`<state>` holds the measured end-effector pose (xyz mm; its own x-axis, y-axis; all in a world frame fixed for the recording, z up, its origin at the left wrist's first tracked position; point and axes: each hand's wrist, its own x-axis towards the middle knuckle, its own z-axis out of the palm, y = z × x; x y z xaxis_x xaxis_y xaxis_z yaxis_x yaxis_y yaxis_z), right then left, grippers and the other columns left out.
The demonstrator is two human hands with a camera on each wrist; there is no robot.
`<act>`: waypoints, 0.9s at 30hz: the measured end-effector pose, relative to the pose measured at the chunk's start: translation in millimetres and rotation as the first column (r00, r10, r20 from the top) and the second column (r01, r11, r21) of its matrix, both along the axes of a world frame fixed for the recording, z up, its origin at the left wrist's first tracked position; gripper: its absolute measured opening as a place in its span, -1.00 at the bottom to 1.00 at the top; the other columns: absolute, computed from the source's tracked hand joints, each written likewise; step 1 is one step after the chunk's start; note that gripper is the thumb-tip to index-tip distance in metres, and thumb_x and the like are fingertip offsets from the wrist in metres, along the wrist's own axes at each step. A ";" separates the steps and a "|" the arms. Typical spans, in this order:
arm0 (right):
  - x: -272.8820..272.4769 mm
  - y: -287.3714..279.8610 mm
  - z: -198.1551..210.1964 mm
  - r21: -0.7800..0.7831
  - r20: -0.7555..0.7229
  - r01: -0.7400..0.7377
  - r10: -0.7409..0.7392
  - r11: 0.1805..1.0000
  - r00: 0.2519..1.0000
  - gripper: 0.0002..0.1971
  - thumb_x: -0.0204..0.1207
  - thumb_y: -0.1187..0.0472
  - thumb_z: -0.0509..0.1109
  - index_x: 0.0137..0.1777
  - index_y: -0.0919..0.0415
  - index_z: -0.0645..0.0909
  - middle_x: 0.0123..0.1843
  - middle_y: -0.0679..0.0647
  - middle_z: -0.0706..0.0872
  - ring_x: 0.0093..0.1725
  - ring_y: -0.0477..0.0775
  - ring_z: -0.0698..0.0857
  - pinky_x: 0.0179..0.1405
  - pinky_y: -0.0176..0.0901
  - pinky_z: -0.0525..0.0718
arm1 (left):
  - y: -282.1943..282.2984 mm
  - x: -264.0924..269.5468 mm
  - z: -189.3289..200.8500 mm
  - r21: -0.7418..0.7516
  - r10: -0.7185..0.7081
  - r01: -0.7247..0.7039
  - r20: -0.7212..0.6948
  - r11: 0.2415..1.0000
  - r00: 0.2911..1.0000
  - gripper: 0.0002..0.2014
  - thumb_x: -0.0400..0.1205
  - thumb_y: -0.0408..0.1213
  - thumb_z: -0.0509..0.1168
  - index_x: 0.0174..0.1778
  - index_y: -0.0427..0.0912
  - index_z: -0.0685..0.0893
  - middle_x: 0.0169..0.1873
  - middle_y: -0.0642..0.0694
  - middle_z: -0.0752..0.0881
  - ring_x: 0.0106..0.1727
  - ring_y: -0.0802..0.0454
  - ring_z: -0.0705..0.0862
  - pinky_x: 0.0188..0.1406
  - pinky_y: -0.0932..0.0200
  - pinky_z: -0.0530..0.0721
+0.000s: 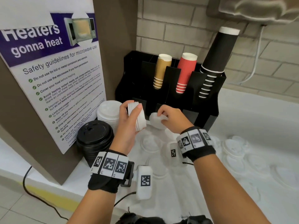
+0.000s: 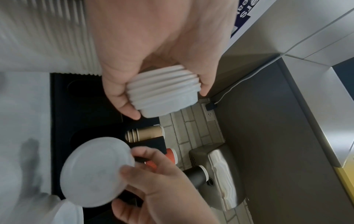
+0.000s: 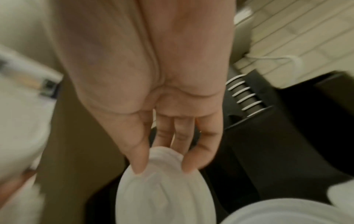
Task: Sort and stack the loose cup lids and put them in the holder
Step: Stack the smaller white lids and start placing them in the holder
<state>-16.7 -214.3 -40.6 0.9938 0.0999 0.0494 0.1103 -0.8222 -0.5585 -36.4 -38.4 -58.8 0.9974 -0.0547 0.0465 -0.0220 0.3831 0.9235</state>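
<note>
Lids were mid-sort at a break-room counter: the person's left hand [image 1: 129,117] curled its fingers and thumb round a nested stack of white lids [image 1: 137,117], held on edge above the counter, while the right hand [image 1: 169,117] pinched a single white lid [image 1: 157,121] by its raised centre, thumb on one side and fingers on the other, just beside the stack. Behind both hands stood the black holder [image 1: 215,101], its upper slots filled with tan, red and black cups. More loose white lids [image 1: 233,147] lay scattered on the white counter [image 1: 242,110], with a taller white lid stack [image 1: 110,115] and a black lid stack [image 1: 95,138] at the left. Doing this step well probably meant matching lid size, squaring the rims and pressing the single lid home evenly so the stack stayed straight.
</note>
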 end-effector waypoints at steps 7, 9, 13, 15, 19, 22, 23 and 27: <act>-47.5 -33.3 5.5 0.752 -0.160 -0.023 0.216 0.659 0.963 -0.76 0.63 0.25 0.23 0.19 -0.01 0.63 0.00 0.05 0.68 -0.09 -0.01 0.62 -0.22 -0.23 0.60 | -10.0 -4.8 -6.7 0.046 -0.080 0.082 -0.042 0.996 0.996 -0.75 0.57 0.04 0.37 0.13 0.22 0.53 -0.13 0.26 0.72 -0.05 0.19 0.70 -0.22 0.13 0.71; -54.7 -32.4 4.5 0.819 -0.120 -0.044 0.245 0.572 0.962 -0.77 0.66 0.24 0.20 0.19 0.01 0.62 -0.02 0.12 0.65 -0.09 0.02 0.63 -0.17 -0.16 0.63 | -12.3 -8.2 -5.3 -0.021 -0.154 0.153 -0.134 0.988 0.979 -0.65 0.49 0.09 0.37 0.17 0.15 0.55 0.11 0.05 0.70 0.09 0.04 0.69 -0.26 0.13 0.73; -56.4 -28.9 -0.1 0.831 -0.120 0.023 0.139 0.556 0.983 -0.73 0.68 0.29 0.21 0.23 -0.05 0.58 -0.13 0.06 0.64 -0.08 0.03 0.61 -0.09 -0.04 0.59 | -12.8 -11.8 -2.0 -0.153 -0.290 0.258 -0.242 0.954 0.926 -0.37 0.35 0.12 0.39 0.35 0.01 0.53 0.35 -0.17 0.63 0.29 -0.11 0.68 -0.14 -0.03 0.77; -57.2 -26.3 -2.5 0.823 -0.124 0.027 0.133 0.568 0.983 -0.68 0.55 0.18 0.41 0.27 -0.12 0.54 0.02 0.12 0.65 0.05 0.13 0.65 0.01 -0.02 0.67 | -15.0 -14.1 -0.7 -0.195 -0.331 0.289 -0.242 0.937 0.912 -0.32 0.39 0.10 0.37 0.44 -0.05 0.48 0.36 -0.19 0.63 0.31 -0.13 0.68 -0.12 -0.03 0.77; -56.9 -15.6 -6.0 0.732 -0.139 0.024 0.114 0.681 0.984 -0.35 0.24 0.13 0.65 0.29 -0.17 0.42 0.25 0.18 0.58 0.14 0.19 0.72 -0.05 -0.06 0.76 | -21.2 -17.4 -0.2 -0.194 -0.375 0.338 -0.207 0.921 0.904 -0.31 0.44 0.10 0.34 0.49 -0.06 0.43 0.34 -0.23 0.65 0.26 -0.16 0.72 -0.11 -0.02 0.76; -56.3 -8.9 -6.3 0.756 -0.138 0.030 0.115 0.654 0.984 -0.40 0.28 0.20 0.64 0.23 -0.14 0.42 0.23 0.17 0.59 0.07 0.15 0.74 -0.14 -0.11 0.75 | -21.4 -18.3 -1.3 -0.195 -0.364 0.329 -0.185 0.924 0.913 -0.35 0.47 0.09 0.33 0.47 -0.06 0.45 0.34 -0.24 0.65 0.27 -0.17 0.72 -0.05 -0.06 0.77; -56.6 -8.5 -6.3 0.770 -0.132 0.032 0.111 0.637 0.985 -0.40 0.29 0.21 0.63 0.24 -0.14 0.42 0.24 0.18 0.58 0.07 0.17 0.74 -0.11 -0.05 0.77 | -20.6 -18.1 -1.7 -0.190 -0.347 0.314 -0.174 0.930 0.922 -0.38 0.47 0.09 0.33 0.45 -0.04 0.47 0.32 -0.22 0.66 0.25 -0.14 0.73 -0.04 -0.06 0.77; -60.3 -9.4 -2.9 0.719 -0.015 -0.079 0.130 0.690 0.991 -0.32 0.26 0.16 0.62 0.33 -0.25 0.42 0.25 0.09 0.61 0.21 0.13 0.67 0.18 0.04 0.71 | -19.4 -18.1 -2.4 -0.100 -0.290 0.278 -0.136 0.955 0.947 -0.48 0.45 0.11 0.34 0.33 0.07 0.51 0.30 -0.17 0.65 0.21 -0.10 0.75 -0.06 -0.02 0.77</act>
